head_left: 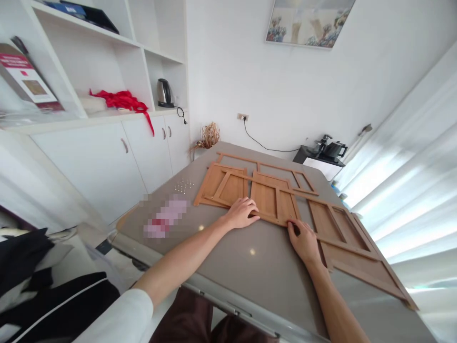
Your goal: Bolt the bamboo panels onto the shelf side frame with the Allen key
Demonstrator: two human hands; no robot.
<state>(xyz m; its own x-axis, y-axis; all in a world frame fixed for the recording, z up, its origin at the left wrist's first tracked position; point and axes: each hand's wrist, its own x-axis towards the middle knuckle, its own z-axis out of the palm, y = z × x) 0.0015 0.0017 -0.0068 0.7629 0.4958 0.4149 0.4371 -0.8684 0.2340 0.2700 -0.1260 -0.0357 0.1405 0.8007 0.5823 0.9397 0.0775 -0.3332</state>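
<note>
A wooden frame [277,202] with crossbars lies over two flat wooden panels [235,190] on the table in front of me. My left hand [243,213] has its fingers curled over the near rail of this frame, with the thumb along the table side. At the rail's right end, my right hand [303,238] has thumb and forefinger drawn together at the wood. A tiny light spot shows by those fingertips, too small to name. Several small metal fasteners [184,186] lie scattered on the table to the left.
Behind lies another thin wooden frame [274,167]. More framed panels [342,228] lie along the table's [228,267] right side. A blurred pink patch [167,216] is at left. White shelves [107,71] with a kettle [164,93] stand beyond; a dark cabinet [317,162] stands at the back right.
</note>
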